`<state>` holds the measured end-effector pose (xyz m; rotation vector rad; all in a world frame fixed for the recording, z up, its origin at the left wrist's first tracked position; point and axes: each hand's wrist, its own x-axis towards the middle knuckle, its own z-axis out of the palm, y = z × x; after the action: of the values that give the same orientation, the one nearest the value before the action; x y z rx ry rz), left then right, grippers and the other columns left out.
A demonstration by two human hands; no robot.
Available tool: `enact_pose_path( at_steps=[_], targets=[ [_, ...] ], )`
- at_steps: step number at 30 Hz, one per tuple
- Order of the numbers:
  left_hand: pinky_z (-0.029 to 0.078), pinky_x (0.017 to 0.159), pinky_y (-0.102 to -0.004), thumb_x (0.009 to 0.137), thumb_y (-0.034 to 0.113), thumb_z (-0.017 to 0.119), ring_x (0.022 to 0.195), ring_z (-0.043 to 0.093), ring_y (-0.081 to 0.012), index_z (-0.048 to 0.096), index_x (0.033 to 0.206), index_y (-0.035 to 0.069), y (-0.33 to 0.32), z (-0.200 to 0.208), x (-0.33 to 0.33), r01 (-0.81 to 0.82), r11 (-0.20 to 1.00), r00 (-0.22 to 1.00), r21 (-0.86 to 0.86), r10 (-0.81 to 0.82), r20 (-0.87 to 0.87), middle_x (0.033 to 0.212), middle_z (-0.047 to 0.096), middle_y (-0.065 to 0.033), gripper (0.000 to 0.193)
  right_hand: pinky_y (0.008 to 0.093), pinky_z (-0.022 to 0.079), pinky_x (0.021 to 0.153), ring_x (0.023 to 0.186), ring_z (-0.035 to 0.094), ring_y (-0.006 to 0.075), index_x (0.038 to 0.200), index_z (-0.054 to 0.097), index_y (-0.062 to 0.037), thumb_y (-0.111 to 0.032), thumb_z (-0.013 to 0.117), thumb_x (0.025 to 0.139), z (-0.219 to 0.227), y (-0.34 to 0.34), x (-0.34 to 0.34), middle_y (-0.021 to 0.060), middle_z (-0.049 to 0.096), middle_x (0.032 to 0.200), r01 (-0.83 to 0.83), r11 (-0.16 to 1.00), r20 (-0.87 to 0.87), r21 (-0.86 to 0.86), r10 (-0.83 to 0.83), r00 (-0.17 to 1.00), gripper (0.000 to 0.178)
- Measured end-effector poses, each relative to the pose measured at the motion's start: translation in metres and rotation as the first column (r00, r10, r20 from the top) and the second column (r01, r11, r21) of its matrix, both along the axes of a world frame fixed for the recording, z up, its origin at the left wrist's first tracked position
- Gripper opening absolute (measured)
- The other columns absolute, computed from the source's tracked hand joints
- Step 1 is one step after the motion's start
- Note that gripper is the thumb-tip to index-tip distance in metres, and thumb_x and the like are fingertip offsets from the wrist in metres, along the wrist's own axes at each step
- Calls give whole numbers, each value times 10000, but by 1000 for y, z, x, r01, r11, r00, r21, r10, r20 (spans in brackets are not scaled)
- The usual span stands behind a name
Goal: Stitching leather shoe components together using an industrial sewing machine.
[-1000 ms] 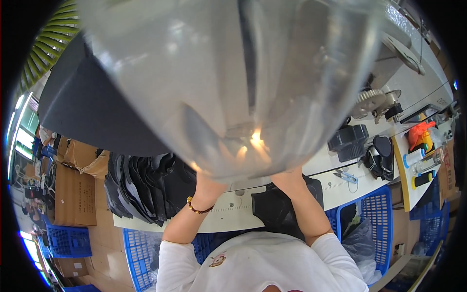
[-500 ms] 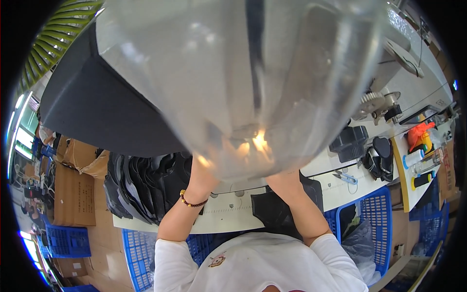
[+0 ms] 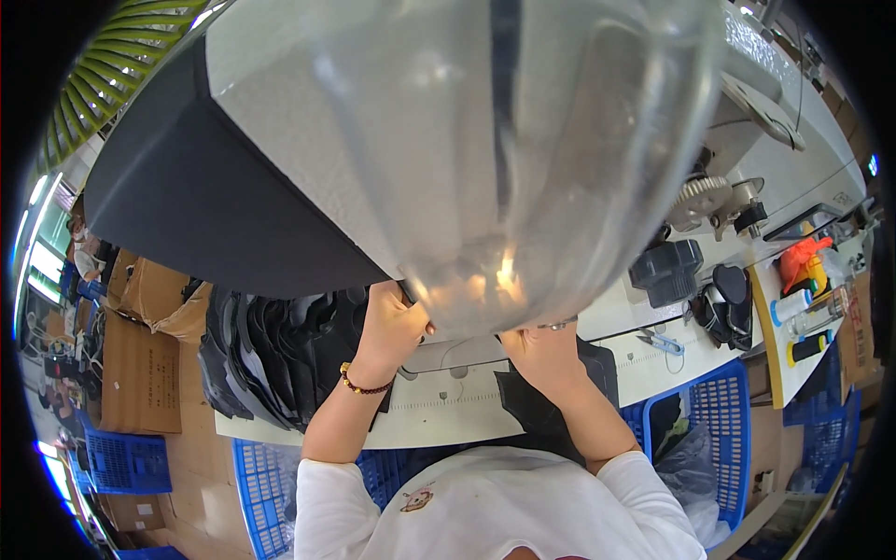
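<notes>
The machine's clear plastic guard [image 3: 523, 187] fills the upper middle and blurs what lies behind it. My left hand [image 3: 392, 325] is closed at the guard's lower left edge, beside a stack of black cut pieces [image 3: 271, 350]; whatever its fingers hold is hidden. Past the guard's lower right edge, my right hand [image 3: 544, 355] has its fingers pressed together, with a small dark tip at them that I cannot make out. A black cut piece [image 3: 528, 403] lies under my right wrist on the white worktable [image 3: 439, 415]. A thin thread-like line curves between the hands.
A dark grey machine housing [image 3: 215, 196] looms at the left. On the right are a black knob-like part [image 3: 667, 273], small blue thread snips [image 3: 663, 342] and thread spools [image 3: 810, 345]. Blue crates [image 3: 719, 401] stand below the table's edge; cardboard boxes [image 3: 140, 373] stand at left.
Both hands have come out from behind the guard into plainer sight, fingers now closed. The black piece under my right wrist has shifted slightly right. The view has tilted a little.
</notes>
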<state>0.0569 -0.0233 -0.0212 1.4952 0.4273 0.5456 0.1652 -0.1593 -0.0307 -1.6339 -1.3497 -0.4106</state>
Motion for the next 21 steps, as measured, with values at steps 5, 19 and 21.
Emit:
enact_pose_path(
  at_steps=[5,19,21],
  targets=[
    [397,406,-164,744,48,574,451,515,-85,550,761,-24,15,-21,0,-52,999,997,-10,52,49,599,570,-76,78,346,437,529,646,522,295,788,553,-48,5,553,577,3,3,0,113,528,743,38,999,-33,-33,-39,999,217],
    [396,412,-168,720,-4,583,473,535,-115,572,711,-55,16,-11,9,90,993,953,-81,-62,298,623,580,-114,53,340,447,586,701,531,316,862,543,-33,25,551,602,-4,0,-2,164,464,967,-2,1000,-104,-22,0,995,267],
    [400,416,-169,720,-13,579,485,539,-116,569,720,-51,17,-11,10,109,994,946,-4,-102,308,626,578,-109,39,337,448,600,721,530,317,879,542,-30,29,549,603,-1,0,1,161,461,976,-16,1000,-41,-16,16,999,283]
  ],
)
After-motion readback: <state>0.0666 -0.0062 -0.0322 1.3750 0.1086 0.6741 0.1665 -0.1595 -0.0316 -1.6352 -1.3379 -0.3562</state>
